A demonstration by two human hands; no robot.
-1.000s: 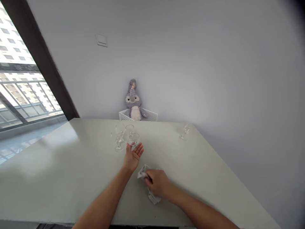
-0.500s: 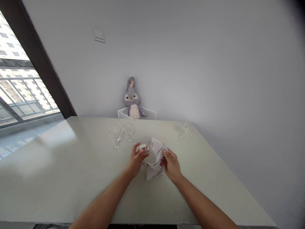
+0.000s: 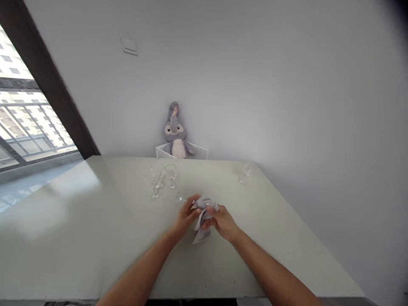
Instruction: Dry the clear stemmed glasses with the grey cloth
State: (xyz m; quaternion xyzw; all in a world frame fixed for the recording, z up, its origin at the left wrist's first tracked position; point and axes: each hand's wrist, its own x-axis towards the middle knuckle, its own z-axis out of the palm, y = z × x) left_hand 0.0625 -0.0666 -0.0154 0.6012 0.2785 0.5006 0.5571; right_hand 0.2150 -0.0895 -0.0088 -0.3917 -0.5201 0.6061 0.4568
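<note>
My left hand (image 3: 185, 216) is closed around a clear stemmed glass (image 3: 180, 198), which is tilted sideways with its foot pointing left. A pale grey cloth (image 3: 201, 235) is pinched in my right hand (image 3: 219, 220) and pressed over the bowl of that glass. One end of the cloth hangs down between the hands. The bowl is mostly hidden by the cloth and fingers. To the left, beyond my left hand, several clear stemmed glasses (image 3: 171, 172) stand upright in a cluster.
Another stemmed glass (image 3: 245, 173) stands near the far right corner of the pale table (image 3: 95, 238). Behind the far edge, a grey plush toy (image 3: 177, 140) sits in a white perforated basket (image 3: 200, 153) against the wall. A window (image 3: 28, 123) is on the left.
The glass has turned from bowl facing me to lying sideways, foot to the left. My right hand has moved left, bringing the cloth onto the bowl.
</note>
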